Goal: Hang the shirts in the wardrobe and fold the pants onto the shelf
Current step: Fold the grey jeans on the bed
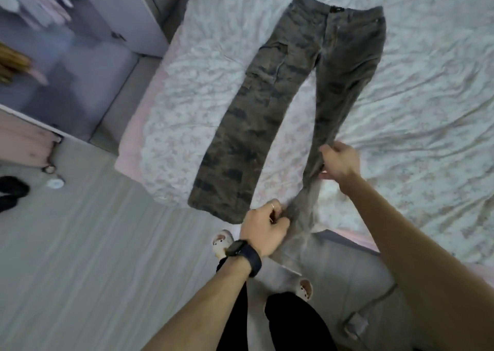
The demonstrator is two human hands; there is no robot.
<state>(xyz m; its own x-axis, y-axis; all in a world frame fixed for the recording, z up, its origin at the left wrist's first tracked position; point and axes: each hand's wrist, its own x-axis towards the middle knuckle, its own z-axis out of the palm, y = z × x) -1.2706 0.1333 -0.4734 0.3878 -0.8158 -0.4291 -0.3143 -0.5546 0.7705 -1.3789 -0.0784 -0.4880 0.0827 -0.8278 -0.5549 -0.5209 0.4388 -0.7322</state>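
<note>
Pants (pixel 280 96) (camouflage) on bed (pixel 417 83); left grip (pixel 264 227) and right grip (pixel 339 160) clutch one seemingly bunched leg.

**Inspector:** What is recorded for the pants (pixel 267 104)?

**Assessor:** A camouflage pattern is noted, in olive and brown with black blotches. A paler, washed-out grey is seen low on one leg.

**Inspector:** And the bedsheet (pixel 414 78)?

**Assessor:** White is recorded, printed with a faint pink floral pattern.

**Inspector:** Anything else?

**Assessor:** The floor (pixel 93 230) is logged as pale grey with wood-grain streaks. The watch (pixel 247 255) is logged as black.
</note>
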